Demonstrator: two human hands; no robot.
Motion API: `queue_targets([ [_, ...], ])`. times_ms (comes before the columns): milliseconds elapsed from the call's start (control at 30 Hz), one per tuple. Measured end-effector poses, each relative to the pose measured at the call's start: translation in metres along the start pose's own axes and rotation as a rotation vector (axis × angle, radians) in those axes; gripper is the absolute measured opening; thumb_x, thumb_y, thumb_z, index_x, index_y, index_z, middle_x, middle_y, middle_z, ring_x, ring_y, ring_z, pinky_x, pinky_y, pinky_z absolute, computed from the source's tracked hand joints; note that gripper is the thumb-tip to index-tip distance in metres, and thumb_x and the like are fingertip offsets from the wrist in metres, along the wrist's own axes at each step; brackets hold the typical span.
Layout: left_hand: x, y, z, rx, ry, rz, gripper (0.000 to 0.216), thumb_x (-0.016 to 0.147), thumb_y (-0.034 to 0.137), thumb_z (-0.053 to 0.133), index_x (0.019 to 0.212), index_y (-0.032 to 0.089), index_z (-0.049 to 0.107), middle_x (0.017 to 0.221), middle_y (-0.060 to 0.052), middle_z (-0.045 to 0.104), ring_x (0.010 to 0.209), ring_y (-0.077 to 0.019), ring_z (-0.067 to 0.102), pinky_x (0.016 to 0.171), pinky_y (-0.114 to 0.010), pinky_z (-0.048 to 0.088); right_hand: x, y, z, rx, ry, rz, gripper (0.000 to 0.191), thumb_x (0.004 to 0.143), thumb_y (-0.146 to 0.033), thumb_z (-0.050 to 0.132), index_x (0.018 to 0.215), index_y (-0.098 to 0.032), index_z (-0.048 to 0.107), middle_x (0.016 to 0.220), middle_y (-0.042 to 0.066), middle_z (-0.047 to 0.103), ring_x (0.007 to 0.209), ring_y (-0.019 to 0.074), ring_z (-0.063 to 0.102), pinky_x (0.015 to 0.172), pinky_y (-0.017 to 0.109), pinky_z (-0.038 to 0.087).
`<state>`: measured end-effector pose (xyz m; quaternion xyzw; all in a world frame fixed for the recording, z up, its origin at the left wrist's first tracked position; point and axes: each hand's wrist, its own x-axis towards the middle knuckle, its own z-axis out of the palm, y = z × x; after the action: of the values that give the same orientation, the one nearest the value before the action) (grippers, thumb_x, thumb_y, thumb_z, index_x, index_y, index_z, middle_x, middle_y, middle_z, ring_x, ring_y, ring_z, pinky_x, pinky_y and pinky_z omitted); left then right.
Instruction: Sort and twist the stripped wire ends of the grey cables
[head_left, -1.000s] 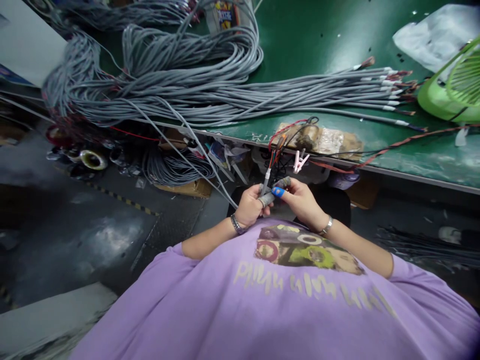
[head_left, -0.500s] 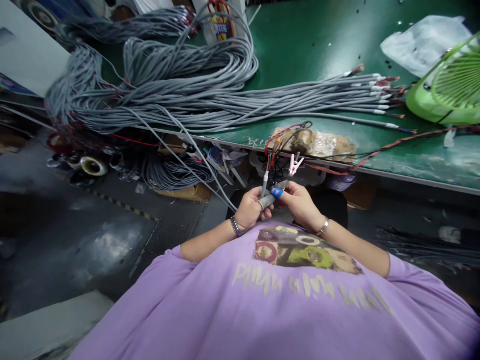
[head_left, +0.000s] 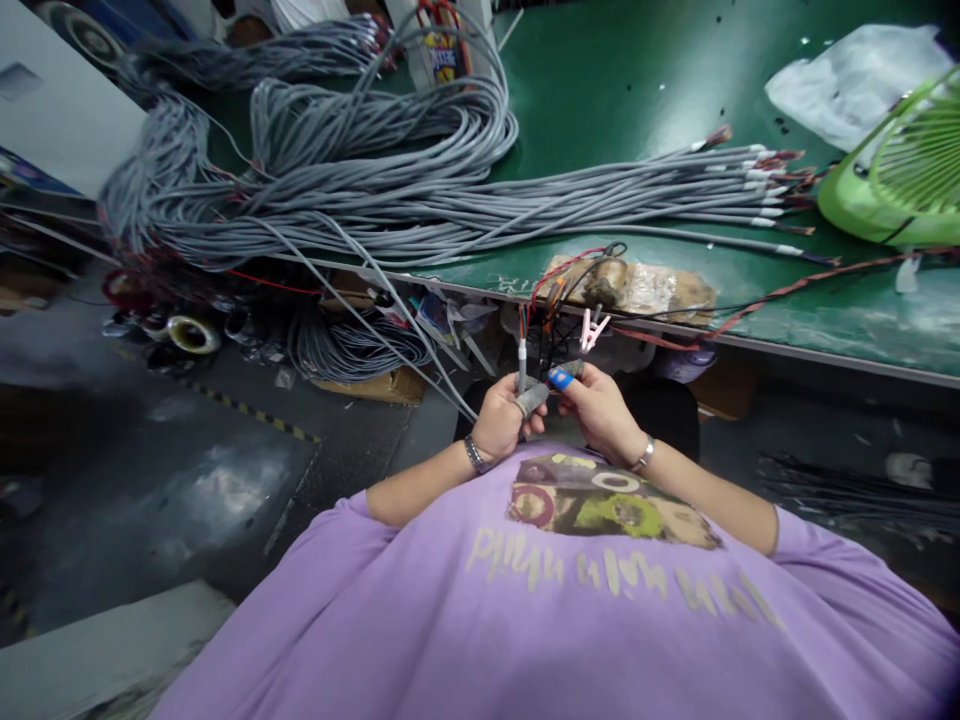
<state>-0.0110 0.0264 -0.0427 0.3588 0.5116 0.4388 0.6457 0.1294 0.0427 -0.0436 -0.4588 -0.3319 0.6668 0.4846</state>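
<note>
Just below the bench edge, my left hand (head_left: 499, 418) is closed around a grey cable (head_left: 522, 368), with a grey cover on its thumb. The cable's end points up, with a white band and thin coloured wires (head_left: 523, 322) fanning out above it. My right hand (head_left: 604, 405) is close beside it, thumb and index finger pinched together. Blue tape (head_left: 560, 379) wraps that thumb and a grey cover is on the index finger. What this pinch holds is too small to make out. Dark and orange leads (head_left: 553, 310) hang from the bench edge just beyond the hands.
A long bundle of grey cables (head_left: 420, 210) lies across the green bench (head_left: 600, 90). A pink clip (head_left: 592, 330) and a taped brown block (head_left: 645, 288) sit at the front edge. On the right are a green fan (head_left: 874, 190) and a plastic bag (head_left: 855, 85).
The cable end in my left hand has swung left and stands more upright, apart from the hanging leads. My right hand has shifted slightly right, its fingers still pinched.
</note>
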Motion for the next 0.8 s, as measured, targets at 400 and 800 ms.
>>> queue_targets([
  [400,0.0021,0.0016,-0.0046,-0.134,0.117,0.073,0.036,0.07,0.043,0.074,0.08,0.02,0.049,0.057,0.008,0.059,0.036,-0.0051,0.05,0.032,-0.016,0.027,-0.0018,-0.0052,-0.0017,0.006,0.006,0.066,0.042,0.066,-0.054,0.079,0.079,-0.019,0.059,0.067,-0.004,0.055,0.057,0.008,0.047,0.051,0.022,0.043],
  [800,-0.0023,-0.0051,-0.0025,-0.041,0.057,0.092,0.037,0.071,0.045,0.075,0.081,0.019,0.051,0.057,0.007,0.06,0.036,-0.0054,0.05,0.033,-0.017,0.028,0.0001,0.0008,0.0068,-0.036,-0.067,-0.005,0.038,0.061,-0.045,0.085,0.078,-0.018,0.065,0.065,-0.004,0.061,0.055,0.0075,0.05,0.051,0.022,0.042],
])
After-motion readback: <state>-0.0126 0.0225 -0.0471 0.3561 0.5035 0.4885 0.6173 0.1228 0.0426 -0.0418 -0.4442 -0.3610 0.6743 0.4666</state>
